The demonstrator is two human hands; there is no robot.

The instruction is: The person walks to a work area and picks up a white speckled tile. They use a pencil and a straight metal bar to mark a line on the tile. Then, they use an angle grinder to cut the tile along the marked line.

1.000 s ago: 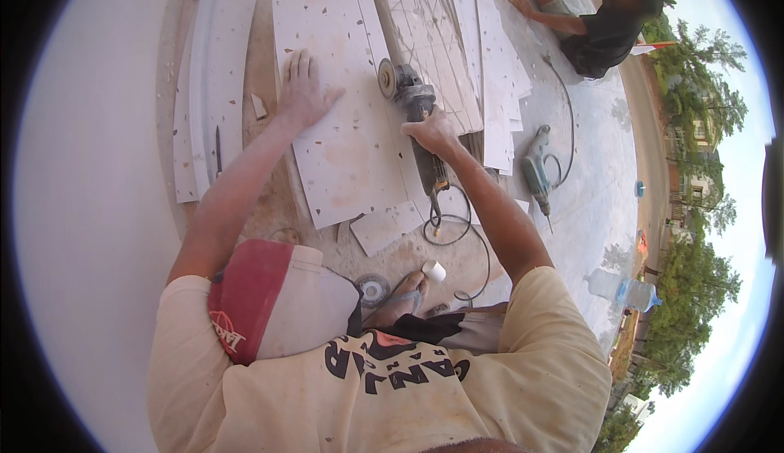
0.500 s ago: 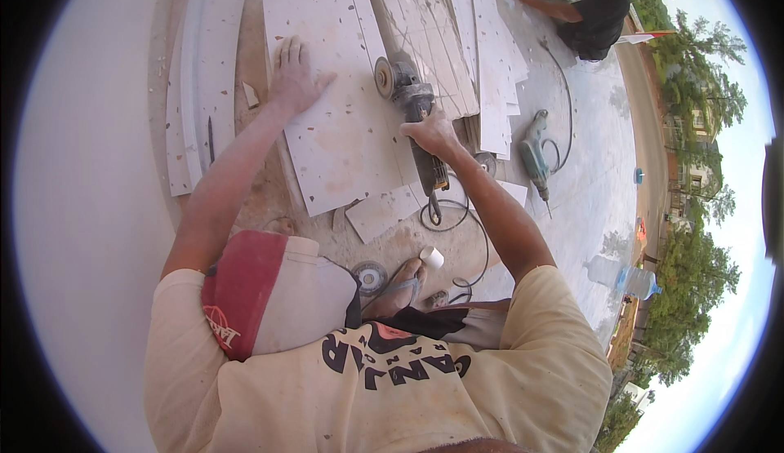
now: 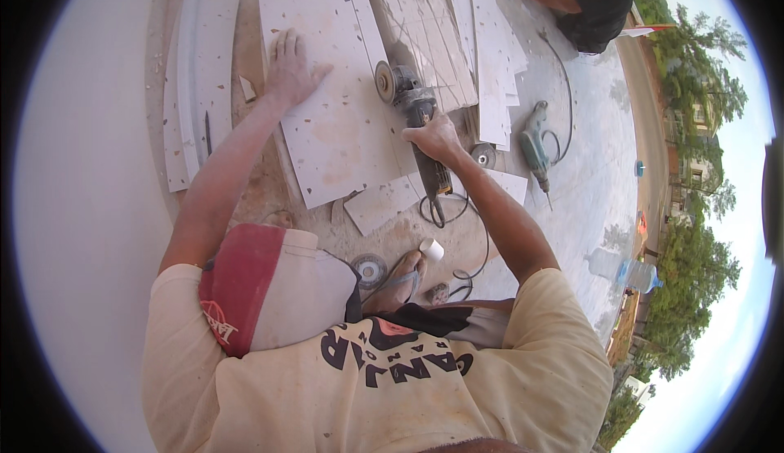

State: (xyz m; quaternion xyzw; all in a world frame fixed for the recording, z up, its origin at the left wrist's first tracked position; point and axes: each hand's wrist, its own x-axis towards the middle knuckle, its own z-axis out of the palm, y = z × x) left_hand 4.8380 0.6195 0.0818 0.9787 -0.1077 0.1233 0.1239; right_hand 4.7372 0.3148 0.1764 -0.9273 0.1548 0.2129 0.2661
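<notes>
My right hand (image 3: 438,137) is wrapped round the body of a black angle grinder (image 3: 420,112). The grinder's round disc (image 3: 385,82) stands at the right edge of a large white speckled tile (image 3: 327,139), along a dark line that runs lengthwise down it. Whether the disc touches the tile I cannot tell. Flat on the tile's left side rests my left hand (image 3: 291,69), fingers stretched out and thumb apart. A scored, dusty white block (image 3: 425,33) lies just right of the grinder.
White tile pieces (image 3: 490,69) are stacked to the right. A green drill (image 3: 535,147) lies beyond them with its cord. A loose disc (image 3: 369,271) and a white cup (image 3: 431,249) sit near my foot. A person (image 3: 600,8) crouches at the far right; a water bottle (image 3: 639,276) lies right.
The whole view has shifted slightly. The grinder stays at the tile's right edge in my right hand, and my left hand remains flat on the tile.
</notes>
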